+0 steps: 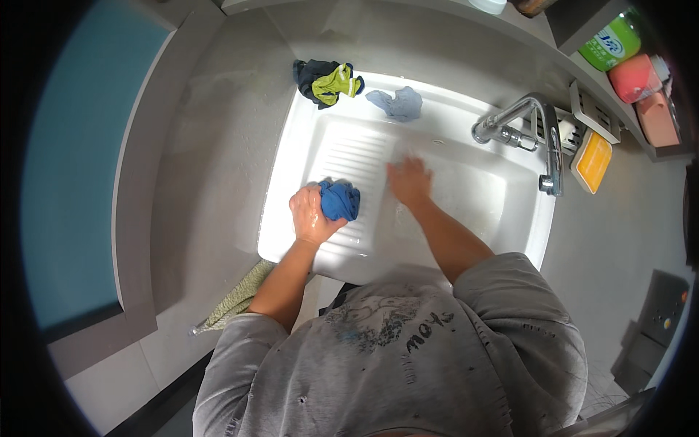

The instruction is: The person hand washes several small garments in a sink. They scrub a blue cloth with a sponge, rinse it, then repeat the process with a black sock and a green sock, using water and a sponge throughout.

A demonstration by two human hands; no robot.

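Note:
My left hand (311, 214) grips a bunched blue cloth (341, 201) over the ribbed washboard (355, 153) side of a white laundry sink (284, 202). Its skin looks wet. Over the basin, to the right of the ribs, my right hand (410, 177) is blurred by motion; nothing shows in it, though its fingers are too smeared to make out. A light blue-grey cloth (403, 104) lies crumpled on the sink's back ledge. At the back left corner sits a heap of dark fabric (314, 74) with a yellow-green garment (333, 86).
A chrome faucet (551, 142) arches at the sink's right rear. Beside it, a yellow soap bar (594, 158) rests in a wall holder. A green bottle (610, 43) and a pink bottle (633, 79) stand on the shelf. A greenish towel (240, 295) hangs at lower left.

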